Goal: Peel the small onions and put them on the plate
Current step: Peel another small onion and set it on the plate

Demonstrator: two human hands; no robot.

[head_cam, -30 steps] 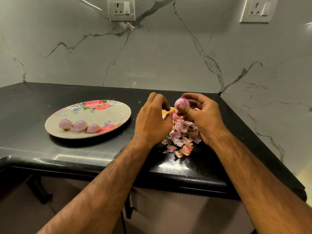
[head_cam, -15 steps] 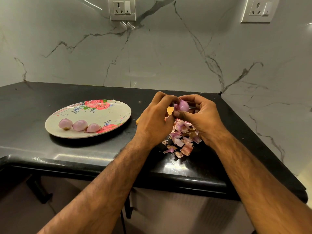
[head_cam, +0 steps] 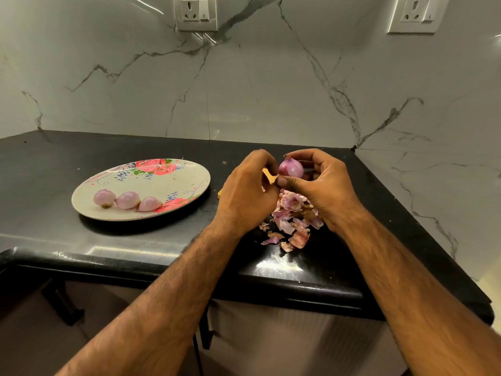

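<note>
We hold the onion (head_cam: pixel 290 168) up in our right hand (head_cam: pixel 325 191), fingertips and thumb curled round it, above the pile of peels (head_cam: pixel 292 221) toward the right end of the counter (head_cam: pixel 108 240). Our left hand (head_cam: pixel 245 196) is curled close against the onion's left side. We cannot tell whether it pinches a flap of skin, and a yellow thing (head_cam: pixel 269 176) shows behind its fingers. Three peeled onions (head_cam: pixel 127 200) lie along the near rim of the plate (head_cam: pixel 162 185), well to the left. To peel well, we should grip firmly but lightly, catch loose skin near the tip, pull it down in strips while turning the bulb, and drop scraps on the pile, not the plate
</note>
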